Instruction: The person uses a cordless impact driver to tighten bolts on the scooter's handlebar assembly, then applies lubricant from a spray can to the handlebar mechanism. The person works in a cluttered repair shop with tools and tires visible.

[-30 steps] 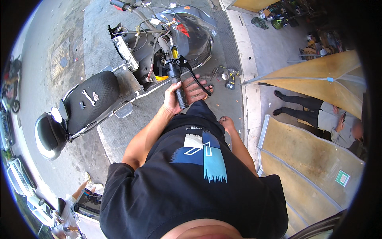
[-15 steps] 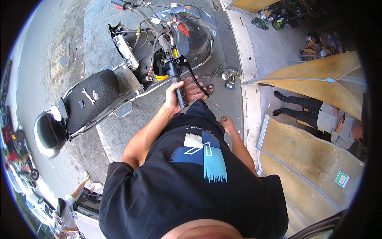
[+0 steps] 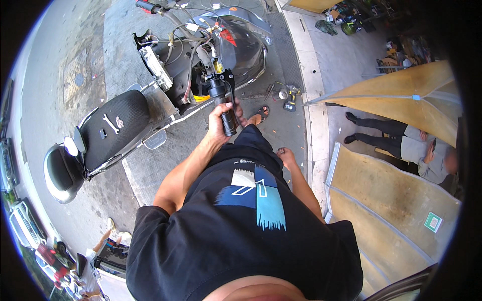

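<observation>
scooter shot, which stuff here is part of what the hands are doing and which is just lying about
In hand:
- left hand gripping the black handlebar grip
- scooter, front panels off, wiring exposed

Lying about:
- wrenches on the seat
- cordless drill on the pavement
- right hand, hanging free

The left hand (image 3: 219, 122) is wrapped around the black handlebar grip (image 3: 224, 108) of a scooter (image 3: 165, 75) with its covers off. The right hand (image 3: 286, 155) hangs by the leg, closed and holding nothing. Two wrenches (image 3: 111, 123) lie on the black seat (image 3: 113, 128).
</observation>
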{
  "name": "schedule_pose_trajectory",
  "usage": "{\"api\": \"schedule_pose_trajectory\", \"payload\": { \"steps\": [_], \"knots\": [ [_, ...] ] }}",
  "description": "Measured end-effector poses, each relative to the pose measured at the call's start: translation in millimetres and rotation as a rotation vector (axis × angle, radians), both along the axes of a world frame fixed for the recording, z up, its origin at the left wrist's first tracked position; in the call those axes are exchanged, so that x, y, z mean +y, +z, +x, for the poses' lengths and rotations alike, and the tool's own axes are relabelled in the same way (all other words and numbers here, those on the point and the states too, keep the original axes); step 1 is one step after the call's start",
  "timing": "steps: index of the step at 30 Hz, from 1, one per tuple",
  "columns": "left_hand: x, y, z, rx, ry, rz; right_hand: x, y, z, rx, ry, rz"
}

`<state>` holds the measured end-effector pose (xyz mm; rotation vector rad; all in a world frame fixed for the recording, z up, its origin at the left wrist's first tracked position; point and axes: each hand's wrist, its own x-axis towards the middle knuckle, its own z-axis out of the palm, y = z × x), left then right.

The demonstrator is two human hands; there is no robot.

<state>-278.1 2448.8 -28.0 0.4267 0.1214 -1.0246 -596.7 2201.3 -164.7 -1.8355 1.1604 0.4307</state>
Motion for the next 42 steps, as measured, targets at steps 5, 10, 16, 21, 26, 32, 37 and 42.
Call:
{"api": "schedule_pose_trajectory", "payload": {
  "steps": [5, 10, 16, 21, 26, 32, 37, 42],
  "knots": [
    [-6.0, 38.8, 3.7, 0.063, -0.080, -0.235, 2.7, -3.3, -4.0, -0.001, -0.009, 0.012],
    [-6.9, 41.1, 2.6, 0.097, -0.109, -0.242, -1.6, -13.8, -13.8, -0.018, 0.015, -0.020],
    [-2.8, 40.3, 3.1, 0.104, -0.083, -0.199, 5.5, -5.0, 2.3, 0.120, -0.030, 0.049],
    [-6.7, 38.5, 1.8, 0.109, -0.082, -0.188, 0.4, -11.2, -10.8, 0.035, 0.010, -0.016],
    [-5.9, 36.0, 1.6, 0.090, -0.062, -0.165, 2.8, -2.7, -3.9, 0.042, 0.011, -0.008],
    [-7.5, 31.6, 1.0, 0.059, -0.055, -0.122, -2.5, -0.5, -5.7, -0.005, -0.032, 0.030],
    [-8.3, 31.2, 0.3, 0.072, -0.045, -0.098, -3.5, 1.0, -5.4, -0.008, -0.011, 0.007],
    [-6.8, 24.0, 0.2, 0.092, -0.020, -0.127, -2.6, 5.1, -0.6, -0.007, -0.049, 0.046]
  ]
}}
